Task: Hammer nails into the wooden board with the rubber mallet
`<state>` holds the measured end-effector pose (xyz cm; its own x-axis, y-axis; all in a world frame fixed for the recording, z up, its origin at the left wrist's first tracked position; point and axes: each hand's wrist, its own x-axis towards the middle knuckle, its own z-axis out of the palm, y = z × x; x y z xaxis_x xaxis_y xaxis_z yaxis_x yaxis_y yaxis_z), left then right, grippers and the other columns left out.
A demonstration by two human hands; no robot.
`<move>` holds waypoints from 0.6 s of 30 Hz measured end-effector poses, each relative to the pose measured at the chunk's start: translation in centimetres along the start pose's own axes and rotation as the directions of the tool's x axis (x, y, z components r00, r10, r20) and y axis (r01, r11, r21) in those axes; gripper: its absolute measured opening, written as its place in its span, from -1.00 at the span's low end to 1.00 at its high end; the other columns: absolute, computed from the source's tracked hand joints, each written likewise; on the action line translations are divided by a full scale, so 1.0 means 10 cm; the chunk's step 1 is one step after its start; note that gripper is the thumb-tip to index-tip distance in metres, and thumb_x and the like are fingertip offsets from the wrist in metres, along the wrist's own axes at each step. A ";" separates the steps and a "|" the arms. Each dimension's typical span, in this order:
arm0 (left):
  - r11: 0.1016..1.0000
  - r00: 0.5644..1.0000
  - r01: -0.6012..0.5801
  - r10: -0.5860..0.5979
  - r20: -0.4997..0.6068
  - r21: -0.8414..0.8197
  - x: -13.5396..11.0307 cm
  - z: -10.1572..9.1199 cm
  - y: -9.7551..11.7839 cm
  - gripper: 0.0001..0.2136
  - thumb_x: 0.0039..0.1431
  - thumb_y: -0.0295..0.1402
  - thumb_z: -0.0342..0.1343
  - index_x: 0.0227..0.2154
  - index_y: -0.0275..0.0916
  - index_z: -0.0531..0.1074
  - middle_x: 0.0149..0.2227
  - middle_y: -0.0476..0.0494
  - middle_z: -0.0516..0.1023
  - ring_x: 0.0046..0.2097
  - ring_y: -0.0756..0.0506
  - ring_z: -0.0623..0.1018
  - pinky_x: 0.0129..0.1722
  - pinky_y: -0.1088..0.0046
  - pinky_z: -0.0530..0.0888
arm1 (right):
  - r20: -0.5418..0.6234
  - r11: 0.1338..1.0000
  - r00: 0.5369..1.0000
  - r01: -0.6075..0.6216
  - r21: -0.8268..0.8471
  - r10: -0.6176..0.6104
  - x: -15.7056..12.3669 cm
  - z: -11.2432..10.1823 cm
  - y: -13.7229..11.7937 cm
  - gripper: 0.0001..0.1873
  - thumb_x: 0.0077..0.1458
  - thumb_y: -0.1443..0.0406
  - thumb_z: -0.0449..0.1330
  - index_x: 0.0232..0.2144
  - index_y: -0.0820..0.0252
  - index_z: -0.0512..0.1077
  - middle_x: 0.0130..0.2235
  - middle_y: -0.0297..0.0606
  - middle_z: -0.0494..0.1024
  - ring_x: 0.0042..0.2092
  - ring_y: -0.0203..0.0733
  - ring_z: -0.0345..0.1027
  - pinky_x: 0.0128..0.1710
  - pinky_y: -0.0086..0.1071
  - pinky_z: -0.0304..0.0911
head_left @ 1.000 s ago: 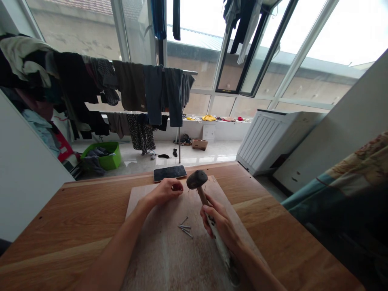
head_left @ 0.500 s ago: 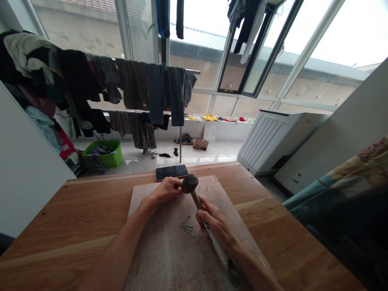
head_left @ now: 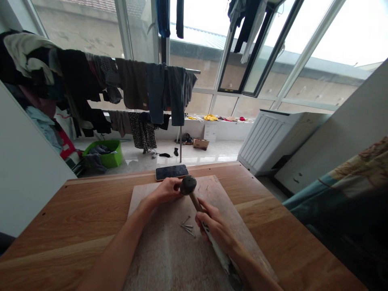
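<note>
My right hand (head_left: 216, 222) is wrapped around the handle of a hammer (head_left: 188, 185) with a dark rounded head. The head is raised over the far part of a wooden board (head_left: 163, 250), right beside the fingertips of my left hand (head_left: 166, 190). Those left fingers are pinched together low at the board, and the hammer head hides whatever is between them. Several loose nails (head_left: 188, 227) lie in a small pile on the board, left of my right hand. Two thin nails (head_left: 207, 187) stand upright in the board, just right of the hammer head.
The board rests on a wood-grain table (head_left: 75, 226). A phone (head_left: 171, 172) lies at the table's far edge, behind my left hand. Beyond are a clothes rack (head_left: 194, 72) with hanging laundry, a green basin (head_left: 112, 159) and a white ribbed appliance (head_left: 260, 137). A curtain (head_left: 339, 190) hangs at the right.
The hammer head has shifted slightly left and down, nearer my left fingertips. My left hand and the loose nails stay where they were.
</note>
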<state>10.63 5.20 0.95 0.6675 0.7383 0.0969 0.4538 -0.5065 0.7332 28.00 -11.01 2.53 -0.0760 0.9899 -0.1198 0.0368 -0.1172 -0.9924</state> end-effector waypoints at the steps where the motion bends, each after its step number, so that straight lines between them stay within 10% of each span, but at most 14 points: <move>1: 1.000 1.000 0.008 -0.008 0.009 0.008 -0.01 -0.03 0.01 -0.83 -0.04 -0.28 0.18 -0.39 -0.26 0.47 -0.50 0.09 0.30 -0.43 0.01 0.31 -0.44 0.52 0.23 | -0.007 1.000 1.000 0.003 0.010 -0.003 0.00 -0.02 0.00 -0.49 0.10 0.15 0.12 0.10 0.18 0.37 -0.51 -0.53 0.31 -0.68 -0.44 0.12 -0.76 -0.56 0.07; 8: 0.986 0.985 -0.010 -0.019 0.174 0.169 -0.23 -0.20 0.34 -0.88 0.03 -0.26 0.14 -0.44 -0.20 0.41 -0.45 0.02 0.47 -0.42 -0.03 0.43 -0.47 0.50 0.29 | 0.055 0.995 0.996 -0.062 -0.075 0.066 -0.12 -0.34 -0.11 -0.38 0.16 -0.04 0.18 0.11 0.24 0.31 -0.52 -0.51 0.34 -0.68 -0.43 0.14 -0.77 -0.57 0.05; 18: 0.897 0.961 -0.183 0.078 0.265 0.402 -0.58 0.26 0.83 -0.95 0.02 -0.49 0.12 -0.48 -0.24 0.45 -0.35 -0.27 0.62 -0.31 -0.25 0.58 -0.29 0.26 0.39 | 0.025 0.929 0.978 -0.190 -0.318 0.208 -0.50 -0.53 0.17 -0.43 0.23 -0.07 0.06 0.10 0.18 0.26 -0.48 -0.41 0.45 -0.64 -0.30 0.28 -0.72 -0.48 0.16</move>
<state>12.05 -4.46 4.69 0.8331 0.5524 -0.0280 0.5222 -0.7687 0.3694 33.71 -15.75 1.62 -0.0917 0.9414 -0.3245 0.3658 -0.2712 -0.8903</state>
